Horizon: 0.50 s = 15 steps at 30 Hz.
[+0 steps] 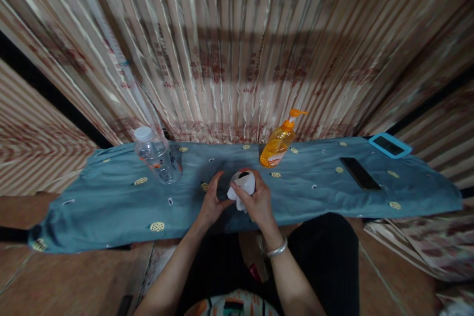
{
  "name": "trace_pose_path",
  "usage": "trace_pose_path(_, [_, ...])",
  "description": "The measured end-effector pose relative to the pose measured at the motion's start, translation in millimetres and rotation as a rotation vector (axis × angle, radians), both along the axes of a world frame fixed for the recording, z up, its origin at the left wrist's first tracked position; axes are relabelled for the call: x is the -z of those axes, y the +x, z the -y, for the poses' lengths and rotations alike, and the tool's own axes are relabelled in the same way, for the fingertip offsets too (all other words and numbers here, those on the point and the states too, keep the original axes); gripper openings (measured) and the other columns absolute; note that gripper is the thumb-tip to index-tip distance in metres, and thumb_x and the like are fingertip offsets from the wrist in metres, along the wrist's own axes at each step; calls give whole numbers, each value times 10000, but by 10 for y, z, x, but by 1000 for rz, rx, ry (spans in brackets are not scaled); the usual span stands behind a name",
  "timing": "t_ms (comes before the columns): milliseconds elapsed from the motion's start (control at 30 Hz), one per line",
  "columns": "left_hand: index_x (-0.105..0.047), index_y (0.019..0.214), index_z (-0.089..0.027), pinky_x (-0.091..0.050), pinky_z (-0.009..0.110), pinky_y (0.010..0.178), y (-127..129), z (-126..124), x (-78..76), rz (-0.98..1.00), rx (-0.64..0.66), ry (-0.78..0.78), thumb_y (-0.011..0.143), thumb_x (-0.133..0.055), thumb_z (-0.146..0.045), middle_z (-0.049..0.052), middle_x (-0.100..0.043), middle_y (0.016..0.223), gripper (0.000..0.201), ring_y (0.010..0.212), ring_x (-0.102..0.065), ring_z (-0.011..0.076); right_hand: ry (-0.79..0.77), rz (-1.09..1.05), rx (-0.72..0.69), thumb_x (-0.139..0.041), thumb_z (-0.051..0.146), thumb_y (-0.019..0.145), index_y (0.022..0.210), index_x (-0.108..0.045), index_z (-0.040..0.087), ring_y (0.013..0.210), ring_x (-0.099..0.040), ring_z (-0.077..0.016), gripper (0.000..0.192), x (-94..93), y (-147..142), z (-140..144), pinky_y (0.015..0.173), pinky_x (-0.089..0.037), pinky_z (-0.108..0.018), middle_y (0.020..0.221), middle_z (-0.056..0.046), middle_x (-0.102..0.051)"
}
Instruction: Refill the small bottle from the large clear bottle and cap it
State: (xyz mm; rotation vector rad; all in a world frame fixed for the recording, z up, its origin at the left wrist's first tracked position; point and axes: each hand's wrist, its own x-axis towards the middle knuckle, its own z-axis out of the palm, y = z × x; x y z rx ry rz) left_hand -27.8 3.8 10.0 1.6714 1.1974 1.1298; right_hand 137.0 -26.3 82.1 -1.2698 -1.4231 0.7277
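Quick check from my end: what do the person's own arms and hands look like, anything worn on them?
Both forearms are bare, with no sleeves or gloves showing. The right hand has a silver metal bangle around its wrist. The left hand and its wrist carry nothing visible: no watch, no ring I can make out.

Left hand (212,203): our fingers spread and curved, palm turned toward the right.
Right hand (257,201): our fingers curled closed in a grip.
Forearms: both bare, converging forward.

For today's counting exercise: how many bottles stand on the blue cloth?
2. A clear water bottle with a white cap stands at the left; an orange pump bottle stands behind the hands, near the middle. None seems hidden.
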Motion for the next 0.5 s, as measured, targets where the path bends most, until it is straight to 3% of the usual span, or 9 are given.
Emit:
trace_pose_path(133, [-523, 1386, -214, -403, 538, 1209, 76, 139, -19, 56, 0, -10, 734, -785, -253, 129, -610, 1447, 704, 1376, -565, 327, -32, -83, -47, -667, 442, 965, 1221, -644, 188, 973, -687, -191, 361, 185, -35, -4, 861, -590, -413, 1161, -60, -690])
trace_pose_path(233, [-449, 1430, -191, -502, 505, 1113, 228, 237, -32, 130, 2, -109, 673, -839, -257, 136, -676, 1328, 854, 1214, -669, 311, -111, -180, -29, -644, 448, 980, 1219, -649, 187, 1012, -689, -202, 354, 446, -50, -93, 883, -589, -425, 1199, -68, -687])
trace_pose_path(367, [-387, 1455, -183, -493, 492, 1123, 387, 263, -82, 155, -63, -124, 622, -882, -277, 144, -671, 1327, 974, 1217, -668, 303, -216, -289, 27, -647, 448, 977, 1247, -639, 189, 1041, -685, -214, 374, 724, -23, -135, 894, -589, -436, 1236, -75, -676])
trace_pose_path(433, [-366, 1469, -185, -477, 493, 1147, 433, 250, -113, 169, -54, -114, 603, -896, -291, 154, -648, 1361, 1021, 1260, -646, 313, -236, -324, 38, -646, 450, 977, 1245, -639, 190, 1027, -687, -209, 373, 709, 1, -114, 882, -592, -428, 1226, -73, -678])
trace_pose_path(500, [-319, 1498, -192, -461, 498, 1169, 466, 229, -132, 194, -34, -122, 555, -924, -297, 171, -611, 1411, 1125, 1303, -618, 329, -220, -349, 20, -639, 458, 981, 1237, -644, 195, 1015, -690, -204, 367, 570, 19, -92, 873, -596, -419, 1219, -71, -682])
